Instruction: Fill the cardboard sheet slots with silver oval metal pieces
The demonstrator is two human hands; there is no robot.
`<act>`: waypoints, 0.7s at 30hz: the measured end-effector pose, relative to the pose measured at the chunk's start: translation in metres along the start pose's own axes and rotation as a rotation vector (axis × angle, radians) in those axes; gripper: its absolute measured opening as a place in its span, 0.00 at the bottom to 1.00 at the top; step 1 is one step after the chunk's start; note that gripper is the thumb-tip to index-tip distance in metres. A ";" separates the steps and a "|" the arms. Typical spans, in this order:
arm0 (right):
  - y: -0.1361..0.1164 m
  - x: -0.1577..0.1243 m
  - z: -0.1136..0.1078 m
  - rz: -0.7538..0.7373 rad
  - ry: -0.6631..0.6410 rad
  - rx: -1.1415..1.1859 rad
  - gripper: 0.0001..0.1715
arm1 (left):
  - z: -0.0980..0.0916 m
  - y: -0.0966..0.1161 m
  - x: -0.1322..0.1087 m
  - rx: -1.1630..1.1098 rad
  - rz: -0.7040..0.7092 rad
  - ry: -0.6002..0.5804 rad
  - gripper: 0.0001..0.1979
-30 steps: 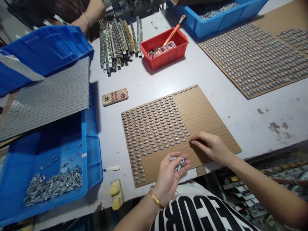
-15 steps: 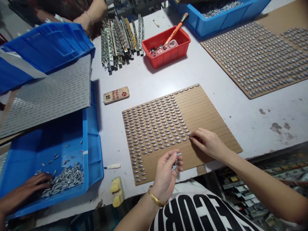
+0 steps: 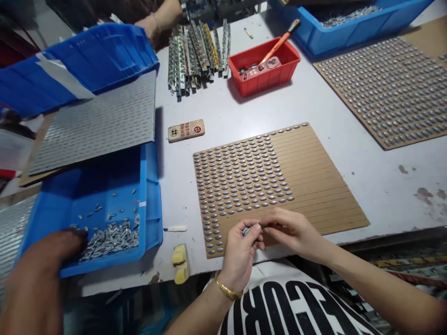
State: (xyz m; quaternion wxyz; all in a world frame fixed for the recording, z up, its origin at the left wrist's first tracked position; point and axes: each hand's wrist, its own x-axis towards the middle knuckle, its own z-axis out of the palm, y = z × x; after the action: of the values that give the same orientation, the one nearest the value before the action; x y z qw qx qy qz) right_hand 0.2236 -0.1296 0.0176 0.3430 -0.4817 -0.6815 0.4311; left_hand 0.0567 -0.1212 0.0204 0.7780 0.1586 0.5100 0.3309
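Observation:
My left hand (image 3: 243,249), with a gold bracelet at the wrist, is curled around several small silver metal pieces (image 3: 246,230). My right hand (image 3: 291,231) meets its fingertips, thumb and fingers pinched together; whatever is between them is too small or hidden to make out. Both hands are over the near edge of a brown cardboard sheet (image 3: 324,186) with ruled lines. Rows of silver oval pieces (image 3: 240,174) cover its left part, and one row runs along the far edge. Bare cardboard shows on the right and beside my hands.
At left, a co-worker's hand (image 3: 66,246) reaches into a blue bin (image 3: 150,204) of loose metal pieces. A red tray (image 3: 265,77) holds an orange-handled tool. A phone-like case (image 3: 186,130), metal strips (image 3: 199,56), a yellow block (image 3: 180,263) and another filled sheet (image 3: 384,93) lie around.
My right hand has moved from the end of a row on the cardboard back to my left hand's fingertips. The view has shifted, so the table things appear further right.

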 end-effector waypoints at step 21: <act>0.021 0.048 0.110 -0.111 0.106 -0.445 0.11 | -0.104 0.033 -0.035 -0.214 0.097 0.169 0.13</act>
State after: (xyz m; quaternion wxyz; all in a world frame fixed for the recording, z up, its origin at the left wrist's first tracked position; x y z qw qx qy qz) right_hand 0.1198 -0.1085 -0.0426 0.2869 -0.5294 -0.7661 0.2248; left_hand -0.0580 -0.1301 0.0193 0.7278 0.0709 0.5271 0.4329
